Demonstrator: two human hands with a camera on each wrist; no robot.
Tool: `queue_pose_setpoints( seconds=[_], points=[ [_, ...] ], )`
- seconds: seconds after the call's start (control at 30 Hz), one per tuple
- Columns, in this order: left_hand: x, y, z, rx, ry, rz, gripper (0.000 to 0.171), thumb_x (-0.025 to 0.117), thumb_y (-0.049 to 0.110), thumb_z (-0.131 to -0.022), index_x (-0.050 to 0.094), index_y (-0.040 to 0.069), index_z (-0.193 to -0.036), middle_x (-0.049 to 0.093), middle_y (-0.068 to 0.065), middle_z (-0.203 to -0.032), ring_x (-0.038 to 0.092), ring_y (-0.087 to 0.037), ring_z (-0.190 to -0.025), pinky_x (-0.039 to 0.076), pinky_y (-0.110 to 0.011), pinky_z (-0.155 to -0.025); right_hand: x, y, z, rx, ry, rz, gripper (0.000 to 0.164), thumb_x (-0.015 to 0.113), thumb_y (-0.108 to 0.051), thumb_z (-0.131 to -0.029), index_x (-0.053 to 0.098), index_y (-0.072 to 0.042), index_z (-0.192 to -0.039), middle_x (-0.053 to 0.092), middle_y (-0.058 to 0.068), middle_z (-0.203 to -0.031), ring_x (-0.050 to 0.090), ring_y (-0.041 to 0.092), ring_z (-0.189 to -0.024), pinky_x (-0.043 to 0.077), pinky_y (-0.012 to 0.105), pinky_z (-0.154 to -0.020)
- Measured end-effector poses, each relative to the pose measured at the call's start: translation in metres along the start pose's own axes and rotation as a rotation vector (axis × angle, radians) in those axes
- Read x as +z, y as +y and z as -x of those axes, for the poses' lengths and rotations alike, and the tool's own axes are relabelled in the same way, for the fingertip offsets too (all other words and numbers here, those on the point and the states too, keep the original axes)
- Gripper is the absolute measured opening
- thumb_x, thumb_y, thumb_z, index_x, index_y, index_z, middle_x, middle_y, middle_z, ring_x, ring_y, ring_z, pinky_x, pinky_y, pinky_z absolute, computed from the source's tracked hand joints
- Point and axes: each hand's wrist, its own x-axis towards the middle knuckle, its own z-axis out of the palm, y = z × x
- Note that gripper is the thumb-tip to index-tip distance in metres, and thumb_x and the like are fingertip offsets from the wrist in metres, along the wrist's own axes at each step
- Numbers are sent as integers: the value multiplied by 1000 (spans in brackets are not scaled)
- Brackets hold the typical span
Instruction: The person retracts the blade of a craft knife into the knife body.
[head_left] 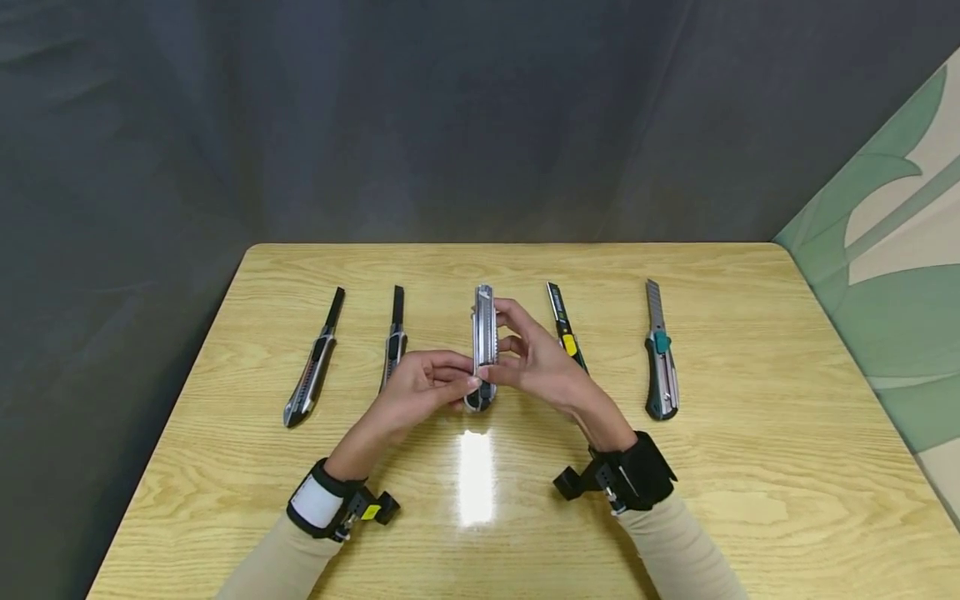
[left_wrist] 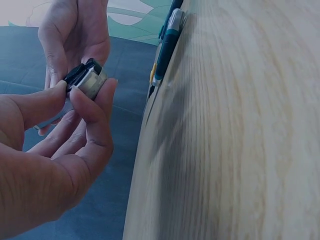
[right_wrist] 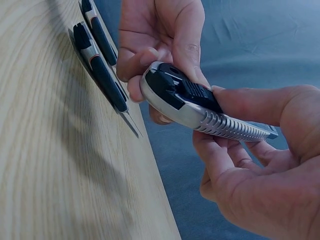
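Both hands hold a silver-and-black snap-off utility knife [head_left: 484, 325] upright over the middle of the table, its black end toward the person. My left hand [head_left: 416, 387] pinches that rear end between thumb and fingers. Along the ribbed metal body, the fingers of my right hand [head_left: 540, 358] curl underneath. Its thumb presses the black slider [right_wrist: 200, 95], as the right wrist view shows. In the left wrist view, the knife's end cap [left_wrist: 92, 82] sits between the left thumb and fingertips, and much of the body is hidden.
On the wooden table [head_left: 750, 500] lie other utility knives: two black-and-silver ones, far left [head_left: 311, 375] and nearer left [head_left: 393, 342]. A yellow-slider knife [head_left: 570, 343] is partly behind the right hand. Farther right lies a teal-slider knife [head_left: 662, 367]. A dark curtain [head_left: 480, 125] hangs behind.
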Motion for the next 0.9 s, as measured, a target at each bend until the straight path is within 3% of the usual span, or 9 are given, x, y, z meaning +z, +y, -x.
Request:
queue_pose_setpoints(
  seconds=[0.3,0.37,0.53,0.63,0.77,0.9],
  points=[
    [4,0,1,-32,38,-17,26,71,14,-84,67,0,-106,71,-17,-97,66,-27,-74,63,-32,-58,-4,3,-2,62,8,41,77,72,2,-78,39,-28,-139,46,11,-123,58,26,-102,60,39,-81],
    [7,10,3,-44,41,-74,26,69,13,-86,66,-2,-107,71,-20,-97,66,-31,-72,64,-42,-62,-5,5,-3,94,21,43,77,73,1,-77,39,-29,-140,48,11,-123,59,24,-103,60,40,-82],
    [7,15,1,-72,6,-197,31,62,10,-90,59,-5,-116,69,-27,-98,64,-41,-72,56,-65,-70,-6,9,-8,184,59,48,77,74,-3,-78,37,-24,-142,49,14,-124,58,23,-107,59,35,-82],
    [6,6,0,-94,-20,-214,38,64,14,-90,55,-1,-123,69,-24,-100,65,-37,-74,58,-62,-68,-7,11,-9,221,90,113,66,71,-8,-82,40,-15,-140,52,14,-121,60,22,-103,58,38,-82],
    [8,1,2,-116,-72,-237,46,67,13,-87,51,1,-127,68,-21,-104,67,-28,-79,62,-51,-65,-7,13,-10,241,144,279,46,66,-12,-86,51,-8,-129,59,13,-113,63,18,-91,60,44,-78],
    [11,-1,3,-105,-87,-311,54,74,11,-80,51,2,-128,68,-18,-107,67,-18,-80,63,-37,-62,-8,18,-13,252,172,396,31,66,-11,-85,59,-5,-115,61,13,-103,66,14,-82,61,37,-66]
  ],
)
